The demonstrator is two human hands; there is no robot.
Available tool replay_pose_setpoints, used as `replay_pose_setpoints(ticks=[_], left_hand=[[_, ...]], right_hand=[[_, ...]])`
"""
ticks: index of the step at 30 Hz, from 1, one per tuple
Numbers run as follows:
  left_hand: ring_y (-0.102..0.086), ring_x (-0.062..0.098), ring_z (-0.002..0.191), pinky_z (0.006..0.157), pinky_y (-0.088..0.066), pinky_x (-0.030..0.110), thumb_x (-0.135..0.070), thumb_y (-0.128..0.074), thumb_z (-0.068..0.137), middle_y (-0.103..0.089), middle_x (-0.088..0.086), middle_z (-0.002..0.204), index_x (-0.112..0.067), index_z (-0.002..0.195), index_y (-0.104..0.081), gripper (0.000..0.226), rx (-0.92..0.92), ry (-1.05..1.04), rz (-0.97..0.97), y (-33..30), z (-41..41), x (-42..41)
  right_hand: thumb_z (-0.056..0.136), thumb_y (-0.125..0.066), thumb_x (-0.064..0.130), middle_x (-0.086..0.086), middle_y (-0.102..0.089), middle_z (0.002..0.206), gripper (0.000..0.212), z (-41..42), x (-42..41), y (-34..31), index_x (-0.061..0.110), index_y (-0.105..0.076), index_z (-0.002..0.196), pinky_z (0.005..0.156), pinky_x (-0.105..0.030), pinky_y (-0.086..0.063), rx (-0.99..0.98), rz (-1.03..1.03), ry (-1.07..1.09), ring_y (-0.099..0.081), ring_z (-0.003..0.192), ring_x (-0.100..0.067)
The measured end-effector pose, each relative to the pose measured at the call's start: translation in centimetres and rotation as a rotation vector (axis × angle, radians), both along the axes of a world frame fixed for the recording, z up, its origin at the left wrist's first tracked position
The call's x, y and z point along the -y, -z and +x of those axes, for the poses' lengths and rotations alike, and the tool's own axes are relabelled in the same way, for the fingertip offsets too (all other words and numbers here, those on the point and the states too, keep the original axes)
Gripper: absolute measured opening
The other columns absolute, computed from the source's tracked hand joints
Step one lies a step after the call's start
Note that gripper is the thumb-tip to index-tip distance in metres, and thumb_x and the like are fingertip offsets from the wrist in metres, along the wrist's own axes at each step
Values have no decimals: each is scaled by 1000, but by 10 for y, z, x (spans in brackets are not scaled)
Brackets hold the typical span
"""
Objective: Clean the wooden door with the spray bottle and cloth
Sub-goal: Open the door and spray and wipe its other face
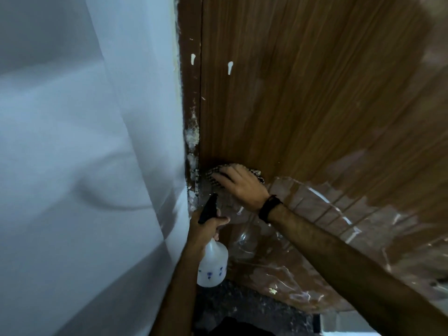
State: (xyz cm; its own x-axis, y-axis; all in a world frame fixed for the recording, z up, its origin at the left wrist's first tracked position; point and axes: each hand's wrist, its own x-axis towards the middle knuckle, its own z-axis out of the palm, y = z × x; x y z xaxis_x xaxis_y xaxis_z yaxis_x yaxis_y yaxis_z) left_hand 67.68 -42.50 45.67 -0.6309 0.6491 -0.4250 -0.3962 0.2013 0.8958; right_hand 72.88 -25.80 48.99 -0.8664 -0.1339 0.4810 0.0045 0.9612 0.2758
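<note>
The wooden door (303,93) fills the right half of the view, its brown grain streaked with white paint drips. My right hand (238,184) presses a checked cloth (213,177) flat against the door near its left edge, low down. A dark band sits on that wrist. Below it, my left hand (206,227) grips the neck of a translucent white spray bottle (213,265) with a black trigger head, its nozzle pointing up toward the cloth.
A white wall (84,166) takes up the left half. The dark door frame (189,93) beside it is crusted with white plaster. Torn clear plastic film (315,238) clings to the door's lower part. Dark speckled floor (242,304) lies below.
</note>
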Motion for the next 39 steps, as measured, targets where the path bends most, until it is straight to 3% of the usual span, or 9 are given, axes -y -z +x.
replay_pose_setpoints(ticks=[4,6,8,11,18,23,27,34,39], left_hand=[[-58,41,65,55,-51,37,4,-69,90,-56,30,88,-11,119,-67,33,-37,144,3,-12,12,-12],[-60,38,70,54,-46,31,2,-67,92,-58,25,93,-8,138,-58,48,-23,223,1,-8,20,-18],[-49,18,53,54,-40,30,-1,-70,91,-54,6,75,-26,118,-66,36,-43,300,10,-3,27,-24],[-40,10,43,52,-37,29,-1,-74,88,-48,-2,59,-21,83,-59,25,-63,375,-10,0,39,-34],[-37,10,37,42,-34,23,1,-77,85,-48,0,57,-13,80,-59,23,-72,363,-81,-5,69,-51],[-37,6,34,42,-34,21,0,-76,85,-47,-5,53,-18,73,-53,32,-83,298,-112,-9,83,-61],[-40,8,39,44,-37,25,2,-75,87,-50,-3,55,-13,78,-57,25,-162,289,-90,-17,87,-58],[-44,13,42,47,-38,24,3,-74,87,-49,7,63,-8,75,-54,26,-227,224,-99,-32,89,-52],[-45,10,47,47,-38,23,3,-74,86,-52,-4,59,-13,77,-58,25,-253,269,-76,-45,79,-44]], right_hand=[[86,-68,-7,-16,-52,128,58,47,8,-14,5,-48,138,99,-33,-38,-334,-331,161,-52,112,-32],[84,-68,-3,-14,-53,127,54,72,16,-13,7,-52,134,104,-25,-33,-523,-471,270,-50,114,-27],[82,-64,-4,-13,-56,125,49,91,25,-9,6,-55,129,106,-28,-38,-710,-586,360,-50,117,-21],[83,-63,-10,-15,-59,121,38,116,35,-1,-6,-60,120,104,-31,-41,-911,-670,483,-51,117,-17],[95,-69,13,-2,-62,107,24,149,38,4,3,-56,113,92,-27,-50,-1274,-1081,771,-60,104,-6],[97,-63,5,14,-57,96,16,166,37,3,4,-52,108,76,-8,-43,-1286,-1172,769,-57,85,13],[98,-62,7,10,-56,89,13,169,30,2,-1,-54,105,69,-8,-41,-1354,-1105,809,-55,77,6],[89,-73,6,-8,-57,113,33,136,18,8,-5,-56,115,93,-21,-46,-1420,-1081,726,-55,105,-14],[63,-66,-23,-18,-54,111,47,103,31,37,-4,-59,105,99,-17,-42,-1177,-1074,675,-48,109,-11]])
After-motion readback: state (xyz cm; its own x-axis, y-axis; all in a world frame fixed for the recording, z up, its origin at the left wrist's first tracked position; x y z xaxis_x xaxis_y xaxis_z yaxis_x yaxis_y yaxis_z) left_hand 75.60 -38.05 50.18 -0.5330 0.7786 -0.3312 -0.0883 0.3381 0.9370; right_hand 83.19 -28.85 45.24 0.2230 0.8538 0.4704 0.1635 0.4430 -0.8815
